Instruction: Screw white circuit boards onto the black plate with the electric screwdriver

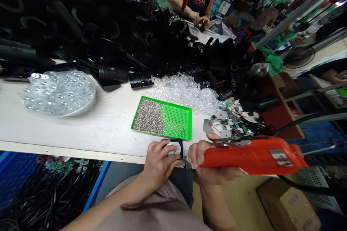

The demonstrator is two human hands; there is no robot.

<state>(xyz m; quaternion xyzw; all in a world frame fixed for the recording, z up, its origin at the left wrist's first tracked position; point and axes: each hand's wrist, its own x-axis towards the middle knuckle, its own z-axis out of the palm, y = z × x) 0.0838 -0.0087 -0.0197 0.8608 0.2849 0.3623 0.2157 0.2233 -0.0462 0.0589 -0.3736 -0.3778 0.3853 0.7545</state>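
Observation:
My right hand [208,162] is wrapped round an orange electric screwdriver [255,157] held level over the table's front edge, its tip pointing left. My left hand [159,160] is closed on a small black part with a white round plate [175,148] at the table edge; thin wires and a small green board [187,164] sit between the two hands. Just beyond lies a green tray [177,121], its left half covered with small silver screws.
A clear dish of lenses [58,94] sits at the left, a heap of clear lenses [187,92] behind the tray, wired circuit boards [230,122] at the right. Black plastic housings [108,32] pile across the back. Another person [195,0] works opposite. A cardboard box [292,205] stands below right.

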